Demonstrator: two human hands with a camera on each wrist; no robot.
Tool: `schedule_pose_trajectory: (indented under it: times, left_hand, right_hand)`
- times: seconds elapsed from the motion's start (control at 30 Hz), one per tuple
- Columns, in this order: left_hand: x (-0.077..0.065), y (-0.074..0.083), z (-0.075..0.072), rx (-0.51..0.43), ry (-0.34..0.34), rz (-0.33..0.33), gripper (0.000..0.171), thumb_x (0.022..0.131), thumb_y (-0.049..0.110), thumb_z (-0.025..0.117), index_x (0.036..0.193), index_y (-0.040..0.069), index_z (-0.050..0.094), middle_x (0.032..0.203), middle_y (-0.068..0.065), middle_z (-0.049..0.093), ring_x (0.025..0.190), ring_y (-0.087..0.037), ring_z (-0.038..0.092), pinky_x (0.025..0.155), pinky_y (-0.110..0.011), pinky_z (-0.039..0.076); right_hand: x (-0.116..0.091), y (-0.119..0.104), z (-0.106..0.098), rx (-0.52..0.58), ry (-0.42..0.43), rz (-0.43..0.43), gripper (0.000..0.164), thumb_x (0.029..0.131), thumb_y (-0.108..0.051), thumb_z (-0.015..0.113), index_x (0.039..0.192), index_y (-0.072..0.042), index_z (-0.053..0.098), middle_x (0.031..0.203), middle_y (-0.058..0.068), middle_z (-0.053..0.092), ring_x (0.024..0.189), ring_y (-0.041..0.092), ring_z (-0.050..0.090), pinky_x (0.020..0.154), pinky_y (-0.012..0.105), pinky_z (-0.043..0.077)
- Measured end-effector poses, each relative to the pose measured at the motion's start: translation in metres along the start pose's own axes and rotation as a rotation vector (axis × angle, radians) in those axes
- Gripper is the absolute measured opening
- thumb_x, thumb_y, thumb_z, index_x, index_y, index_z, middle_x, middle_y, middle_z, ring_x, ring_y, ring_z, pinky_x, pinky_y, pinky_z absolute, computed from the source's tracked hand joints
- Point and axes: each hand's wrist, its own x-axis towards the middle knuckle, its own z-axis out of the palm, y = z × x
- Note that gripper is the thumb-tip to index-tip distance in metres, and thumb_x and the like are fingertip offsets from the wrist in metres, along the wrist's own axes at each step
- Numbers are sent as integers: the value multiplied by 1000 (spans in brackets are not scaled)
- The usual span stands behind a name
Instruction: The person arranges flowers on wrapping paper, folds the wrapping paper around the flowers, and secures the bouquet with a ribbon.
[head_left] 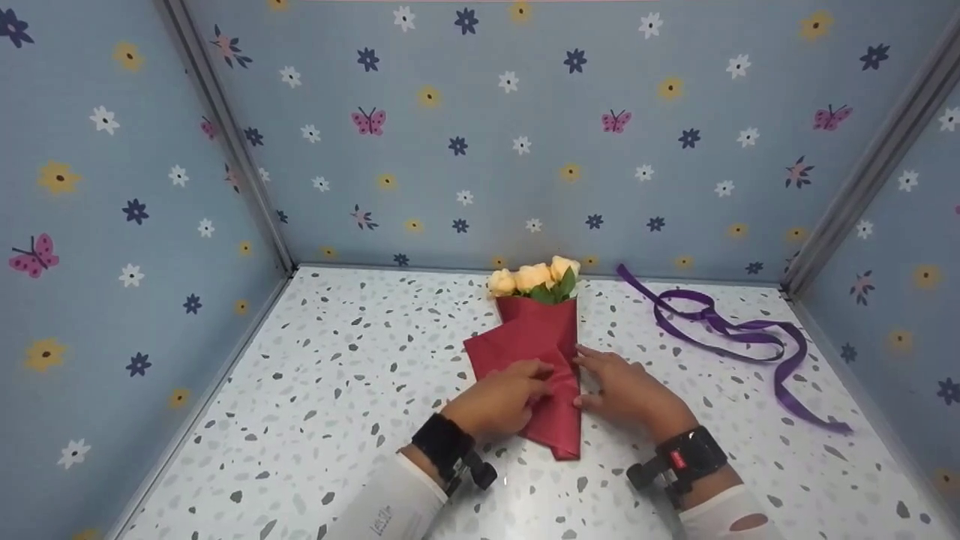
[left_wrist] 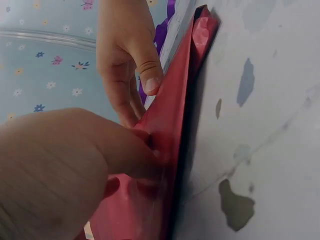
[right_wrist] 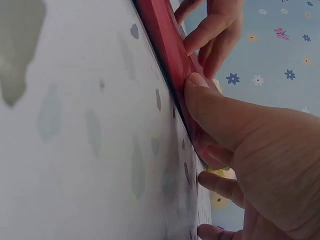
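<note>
A bouquet of pale peach roses point(head_left: 533, 277) with green leaves lies on the table, wrapped in dark red paper point(head_left: 525, 337). The wrap narrows to a folded point toward the person, and one corner sticks out on its left. My left hand point(head_left: 499, 397) rests on top of the paper, its fingertips pressing the lower middle. At the right edge of the wrap, my right hand point(head_left: 626, 390) touches the paper with thumb and fingertips. In the right wrist view the thumb point(right_wrist: 200, 95) lies against the paper's side fold. Stems are hidden inside the wrap.
A purple ribbon point(head_left: 787, 371) lies in loose loops on the right of the speckled white table point(head_left: 337, 360). Blue panels point(head_left: 480, 150) printed with flowers and butterflies stand at the back and both sides. The roses reach close to the back panel.
</note>
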Motion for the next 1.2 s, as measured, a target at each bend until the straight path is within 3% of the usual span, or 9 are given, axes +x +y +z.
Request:
schedule_pose_trajectory:
  times: [0.1,0.23,0.6,0.83,1.07,1.2]
  left_hand:
    - [1,1,2,70,4,27,52,101,33,70,152,37,57,168,13,39,160,-19,33,124,-60,37]
    - [2,2,4,135,-2,37,59,99,44,73,154,32,55,167,8,44,159,-18,35,126,-59,36]
    - [4,2,2,155,4,60,53,99,41,74,148,30,60,163,7,49,155,-20,43,128,-55,34]
    - [3,2,2,120,-5,62,54,99,38,74,150,32,59,163,11,49,155,-18,42,128,-52,35]
    - [2,3,3,97,-12,105,55,98,32,76,150,36,58,163,12,48,155,-14,41,130,-50,32]
    - [3,2,5,103,-18,107,58,99,32,75,153,39,54,165,13,46,157,-14,39,131,-55,28]
  right_hand:
    - [2,-1,1,-11,0,-41,82,96,-54,72,166,-39,32,176,-18,19,163,26,26,126,66,29]
    - [7,-5,5,-64,-6,-104,79,100,-52,68,167,-34,30,177,-20,11,165,24,19,127,59,32]
    - [25,-17,-2,-291,1,-214,74,103,-50,64,167,-25,34,179,-9,16,165,29,20,120,71,36]
    - [35,-18,-8,-343,-46,-198,73,104,-57,59,166,-26,36,177,-9,21,165,30,21,119,77,30]
    - [41,-8,-10,-399,-66,-173,73,103,-67,52,165,-31,37,176,-10,24,164,34,22,119,81,23]
    - [38,-1,-12,-339,-62,-168,81,97,-70,59,165,-33,36,178,-10,19,165,36,19,121,79,22]
